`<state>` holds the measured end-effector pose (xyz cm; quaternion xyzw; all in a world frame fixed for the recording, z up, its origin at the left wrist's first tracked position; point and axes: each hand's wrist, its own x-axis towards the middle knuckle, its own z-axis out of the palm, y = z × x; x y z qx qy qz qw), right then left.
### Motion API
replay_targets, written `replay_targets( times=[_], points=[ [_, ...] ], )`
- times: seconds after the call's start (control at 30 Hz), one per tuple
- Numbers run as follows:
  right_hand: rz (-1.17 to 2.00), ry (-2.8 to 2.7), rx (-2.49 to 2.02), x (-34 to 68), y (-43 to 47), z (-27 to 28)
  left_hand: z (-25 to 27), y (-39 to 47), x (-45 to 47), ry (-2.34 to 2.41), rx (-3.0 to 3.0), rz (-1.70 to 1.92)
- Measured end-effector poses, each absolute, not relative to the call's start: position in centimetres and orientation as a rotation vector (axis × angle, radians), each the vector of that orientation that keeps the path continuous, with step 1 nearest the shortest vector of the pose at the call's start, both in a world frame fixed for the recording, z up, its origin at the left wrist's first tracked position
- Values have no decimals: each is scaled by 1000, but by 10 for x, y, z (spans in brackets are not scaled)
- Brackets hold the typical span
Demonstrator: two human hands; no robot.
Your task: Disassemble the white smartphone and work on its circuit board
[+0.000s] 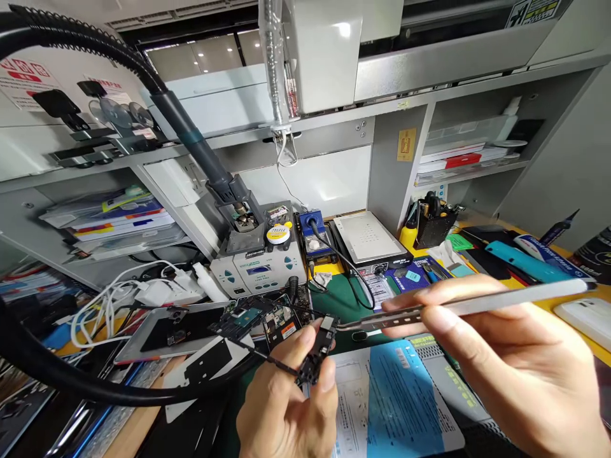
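Observation:
My left hand point(289, 397) pinches the lower end of a black phone frame point(319, 351) between thumb and fingers. The frame is open in the middle, tilted, and carries small parts and a pale square piece near its right corner. Metal tweezers point(487, 303) lie across my right hand point(520, 366), gripped between thumb and fingers. Their tips point left at the frame's right corner; whether they touch it I cannot tell. Beneath my hands is a blue and white printed sheet point(394, 388).
A hot-air rework station point(258, 273) stands behind, its black hose point(157, 397) looping at left. A silver flat-topped box point(367, 236) sits at the back. White cables point(107, 305) tangle on the left. A teal tool point(525, 259) and a white computer mouse point(585, 318) lie right.

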<state>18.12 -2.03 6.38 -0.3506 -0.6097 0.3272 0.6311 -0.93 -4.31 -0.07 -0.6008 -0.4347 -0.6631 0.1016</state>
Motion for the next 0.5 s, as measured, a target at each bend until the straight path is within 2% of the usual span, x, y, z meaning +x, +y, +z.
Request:
replay_targets(
  times=[0.17, 0.5],
  points=[
    [583, -1474, -850, 184, -22, 63, 0, -48, -14, -1310, -1825, -1820],
    [467, -1581, -875, 189, -20, 63, 1, -44, -13, -1235, -1765, -1804]
  ],
)
